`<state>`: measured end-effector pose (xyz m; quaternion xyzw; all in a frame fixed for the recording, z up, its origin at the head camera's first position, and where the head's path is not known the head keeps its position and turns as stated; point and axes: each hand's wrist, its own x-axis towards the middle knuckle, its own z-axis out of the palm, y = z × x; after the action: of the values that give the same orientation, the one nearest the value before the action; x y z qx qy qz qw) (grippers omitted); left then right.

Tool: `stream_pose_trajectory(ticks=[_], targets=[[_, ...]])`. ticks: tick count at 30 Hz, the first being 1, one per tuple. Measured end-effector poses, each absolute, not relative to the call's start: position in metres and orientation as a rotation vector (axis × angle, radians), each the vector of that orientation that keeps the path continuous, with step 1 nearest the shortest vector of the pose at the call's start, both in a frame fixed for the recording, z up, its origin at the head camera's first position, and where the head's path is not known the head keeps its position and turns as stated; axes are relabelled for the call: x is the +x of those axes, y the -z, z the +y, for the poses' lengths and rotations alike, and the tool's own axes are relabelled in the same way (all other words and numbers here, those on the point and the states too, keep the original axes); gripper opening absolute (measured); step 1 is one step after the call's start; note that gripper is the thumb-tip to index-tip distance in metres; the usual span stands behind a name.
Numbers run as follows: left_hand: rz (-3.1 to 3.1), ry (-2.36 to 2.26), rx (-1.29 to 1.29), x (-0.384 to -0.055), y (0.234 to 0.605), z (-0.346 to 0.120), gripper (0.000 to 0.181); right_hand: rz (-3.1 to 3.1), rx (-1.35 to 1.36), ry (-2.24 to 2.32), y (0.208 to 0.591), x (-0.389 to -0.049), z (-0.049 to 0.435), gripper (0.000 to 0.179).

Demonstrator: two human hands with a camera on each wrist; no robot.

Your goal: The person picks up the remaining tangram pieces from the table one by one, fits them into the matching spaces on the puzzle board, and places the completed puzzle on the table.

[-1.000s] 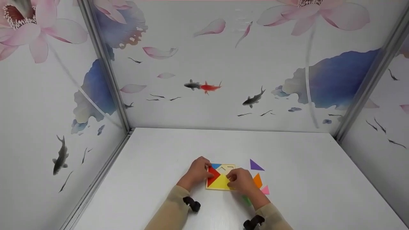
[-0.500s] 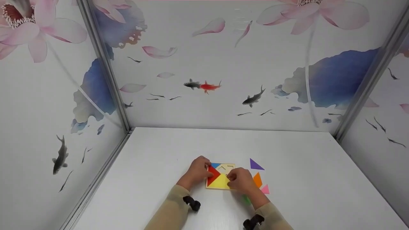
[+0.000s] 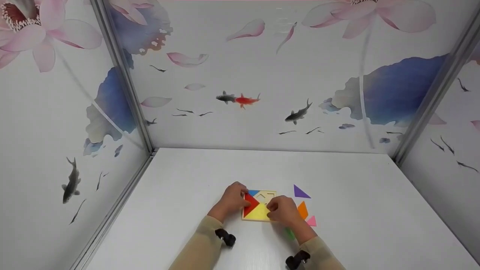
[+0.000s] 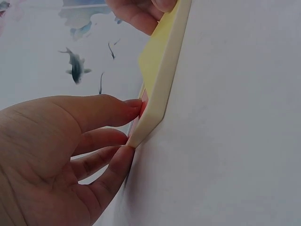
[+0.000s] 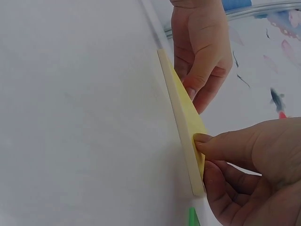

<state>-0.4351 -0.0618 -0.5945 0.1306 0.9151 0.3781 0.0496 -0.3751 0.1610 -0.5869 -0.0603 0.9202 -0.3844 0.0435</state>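
A pale wooden tangram tray lies on the white table with blue, red and yellow triangles in it. Bare recesses show at its upper right. My left hand grips the tray's left side; in the left wrist view its thumb lies on the red triangle and its fingers meet the edge. At the right side, my right hand pinches the corner of the yellow triangle, thumb on its face in the right wrist view. That hand partly covers the tray's right edge.
Loose pieces lie right of the tray: a purple triangle, an orange piece, a pink triangle and a green piece partly behind the right forearm. Printed panels enclose the table's back and sides.
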Motion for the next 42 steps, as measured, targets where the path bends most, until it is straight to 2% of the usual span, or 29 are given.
stream_pose_trajectory(ticks=[15, 24, 29, 36, 42], targets=[[2.798, -1.155, 0.401, -0.4365, 0.5958, -0.0603, 0.041, 2.802, -0.155, 1.183, 0.5873, -0.3758, 0.1598, 0.017], [2.777, -1.149, 0.311, -0.4311, 0.5912, -0.0579, 0.059, 2.78, -0.13, 1.194, 0.5881, -0.3762, 0.1603, 0.017], [2.806, -1.084, 0.362, -0.4284, 0.5896, -0.0567, 0.065, 2.783, -0.136, 1.192, 0.5876, -0.3763, 0.1601, 0.017], [2.868, -0.959, 0.444, -0.4276, 0.5905, -0.0547, 0.067, 2.812, -0.165, 1.192, 0.5891, -0.3771, 0.1597, 0.016], [2.868, -0.938, 0.409, -0.428, 0.5902, -0.0527, 0.065, 2.779, -0.119, 1.209, 0.5881, -0.3772, 0.1597, 0.016]])
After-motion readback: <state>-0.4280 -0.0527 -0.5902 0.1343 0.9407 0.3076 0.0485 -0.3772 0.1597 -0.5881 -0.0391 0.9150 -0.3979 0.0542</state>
